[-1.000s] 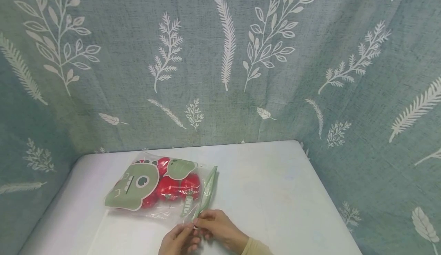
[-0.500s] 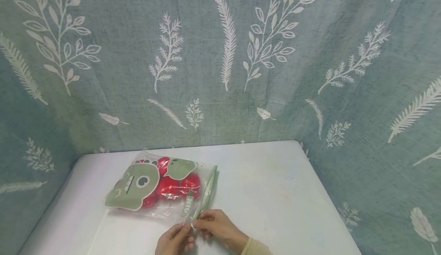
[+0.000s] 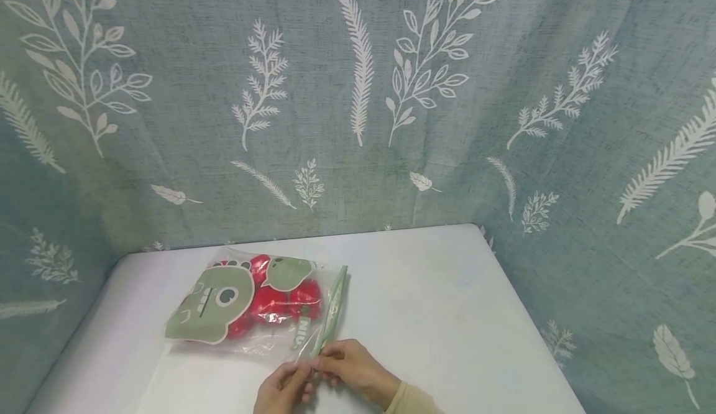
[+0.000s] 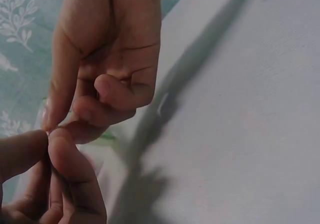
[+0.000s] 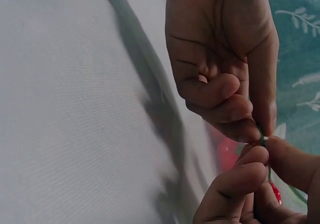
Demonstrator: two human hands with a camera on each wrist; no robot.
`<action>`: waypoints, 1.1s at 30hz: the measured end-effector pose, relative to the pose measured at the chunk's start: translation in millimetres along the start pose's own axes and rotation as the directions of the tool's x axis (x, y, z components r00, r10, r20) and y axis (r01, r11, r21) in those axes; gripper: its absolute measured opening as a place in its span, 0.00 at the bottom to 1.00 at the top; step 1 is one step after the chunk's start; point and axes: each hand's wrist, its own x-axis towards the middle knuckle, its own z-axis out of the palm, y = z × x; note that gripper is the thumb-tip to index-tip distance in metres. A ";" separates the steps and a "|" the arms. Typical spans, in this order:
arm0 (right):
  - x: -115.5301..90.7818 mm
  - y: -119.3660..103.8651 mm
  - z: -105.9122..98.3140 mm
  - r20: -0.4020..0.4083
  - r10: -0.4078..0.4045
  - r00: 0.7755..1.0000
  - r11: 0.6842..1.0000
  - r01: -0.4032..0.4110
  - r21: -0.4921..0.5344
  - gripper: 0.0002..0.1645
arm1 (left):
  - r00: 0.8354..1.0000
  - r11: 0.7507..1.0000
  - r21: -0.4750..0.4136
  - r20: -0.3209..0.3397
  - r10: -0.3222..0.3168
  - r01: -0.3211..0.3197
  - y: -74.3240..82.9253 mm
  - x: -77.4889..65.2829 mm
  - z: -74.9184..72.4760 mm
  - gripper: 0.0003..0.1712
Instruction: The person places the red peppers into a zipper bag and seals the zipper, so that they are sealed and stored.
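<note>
A clear plastic bag [image 3: 271,342] with a green dinosaur print lies on the white table, holding several red rounded things [image 3: 273,302]. Along its right side runs a green-edged opening strip [image 3: 335,311]. Both hands meet at the strip's near corner. My left hand [image 3: 282,390] pinches the corner between thumb and fingertips, and my right hand [image 3: 356,367] pinches the green strip just beside it. In the left wrist view the left hand [image 4: 112,54] has thumb and index finger together, touching the other hand's fingertips. The right wrist view shows the right hand [image 5: 220,49] pinching a thin green edge.
The white table [image 3: 436,314] extends to the right of the bag and behind it. A grey-green curtain [image 3: 324,103] with white leaf prints hangs along the back and both sides.
The head view has turned slightly, so the scene sits a little further left. My left hand has shifted slightly left along the bag's corner; both hands keep their pinch.
</note>
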 end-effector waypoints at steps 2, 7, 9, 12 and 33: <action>1.6 0.2 0.4 -0.006 -0.002 1.000 1.000 0.002 0.003 0.08 | 1.000 1.000 0.006 -0.017 0.009 -0.009 1.5 -0.3 1.4 0.31; 4.7 1.5 0.4 -0.014 0.002 1.000 1.000 -0.002 0.012 0.08 | 0.999 1.000 0.003 -0.044 0.020 -0.020 3.5 -0.4 3.7 0.30; 5.3 2.3 -0.7 -0.018 0.004 1.000 1.000 -0.003 0.011 0.09 | 0.999 1.000 -0.004 -0.045 0.016 -0.016 3.6 -0.7 4.5 0.30; 6.0 0.9 -2.2 -0.027 -0.001 1.000 1.000 0.001 0.011 0.10 | 0.999 1.000 -0.006 -0.046 0.023 -0.024 4.8 -1.6 5.1 0.30; 11.8 -3.9 -5.4 -0.048 -0.044 0.998 0.997 0.046 0.056 0.11 | 0.999 0.999 -0.026 -0.042 0.022 -0.023 3.0 0.7 2.5 0.38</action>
